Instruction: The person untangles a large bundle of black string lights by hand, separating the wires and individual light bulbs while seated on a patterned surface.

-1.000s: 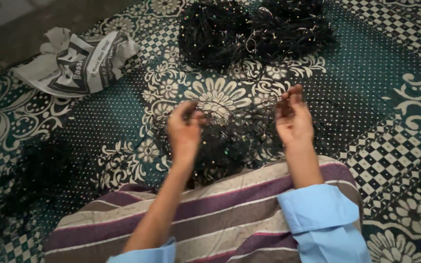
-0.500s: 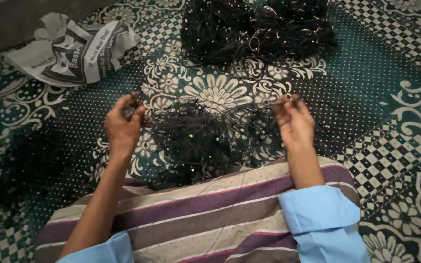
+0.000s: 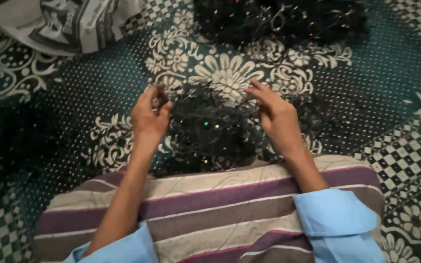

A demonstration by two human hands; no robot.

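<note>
The left hand (image 3: pixel 149 114) sits at 9 o'clock of a tangled bundle of black thread with small coloured beads (image 3: pixel 210 129), fingertips pinched closed on strands at the bundle's edge; the right hand (image 3: pixel 278 119) sits at 3 o'clock of the bundle, fingers curled and closed on strands at that side. The bundle lies at frame centre on a green patterned mat (image 3: pixel 376 97), just beyond a striped cloth (image 3: pixel 220 209) at 6 o'clock. A larger black thread pile (image 3: pixel 278 19) lies at 12 o'clock and a folded newspaper (image 3: pixel 69 24) at 10 o'clock, both well apart from the hands.
</note>
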